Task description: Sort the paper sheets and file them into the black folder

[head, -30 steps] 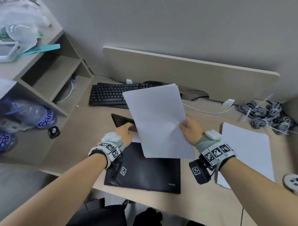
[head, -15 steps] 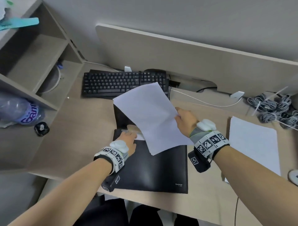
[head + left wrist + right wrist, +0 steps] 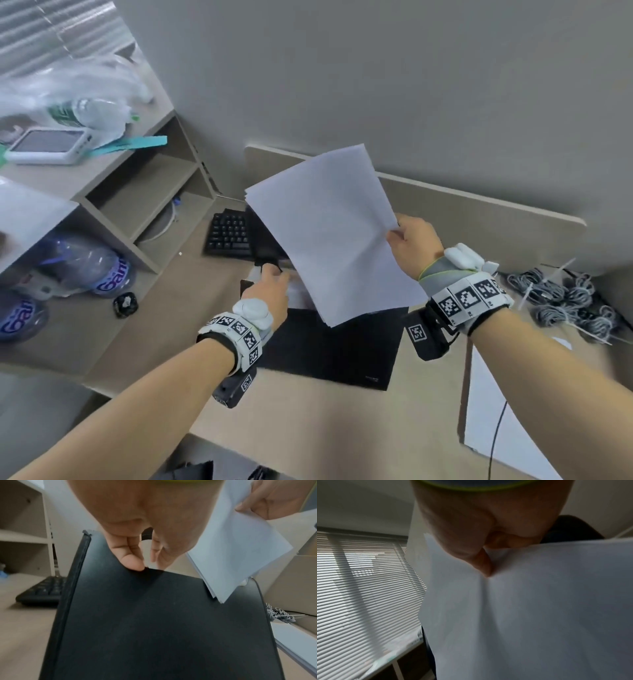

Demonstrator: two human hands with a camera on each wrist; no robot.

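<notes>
The flat black folder (image 3: 329, 346) lies on the beige desk (image 3: 308, 418), its cover lifted at the far edge over white paper inside. The left hand (image 3: 270, 294) pinches that raised cover edge between thumb and curled fingers. The right hand (image 3: 412, 246) pinches a thin stack of white paper sheets (image 3: 335, 236) by its right edge, held in the air above the folder.

Soft, even indoor light — daylight through the blinds (image 3: 359, 588) — wide-angle edges bend, wrist views blur up close.
</notes>
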